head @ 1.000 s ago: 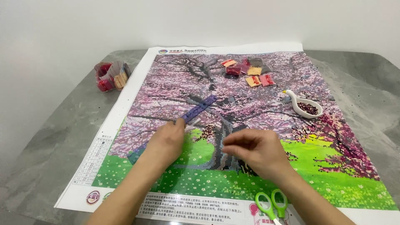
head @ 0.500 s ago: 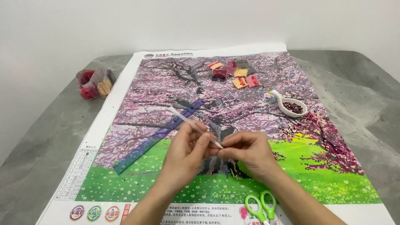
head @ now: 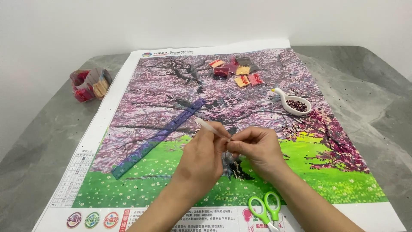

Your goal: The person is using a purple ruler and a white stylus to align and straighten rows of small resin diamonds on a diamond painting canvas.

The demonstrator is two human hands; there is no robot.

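A large diamond-painting canvas [head: 154, 99] of a pink blossom tree over green grass lies flat on the grey table. Over its lower middle, my left hand [head: 201, 161] holds a white applicator pen [head: 208, 126] that points up and left. My right hand [head: 255, 150] meets it, fingertips pinched at the pen's near tip. What sits between those fingertips is too small to tell. A translucent purple ruler [head: 159, 137] lies diagonally on the canvas, just left of my hands.
A white bead tray [head: 294, 104] with dark beads rests on the canvas's right side. Several small bead packets [head: 236, 71] lie near its top. More packets [head: 90, 83] are piled on the table at left. Green-handled scissors [head: 264, 208] lie at the bottom edge.
My left hand has lifted the pen off the canvas and both hands have come together at its tip. The camera view has shifted slightly.
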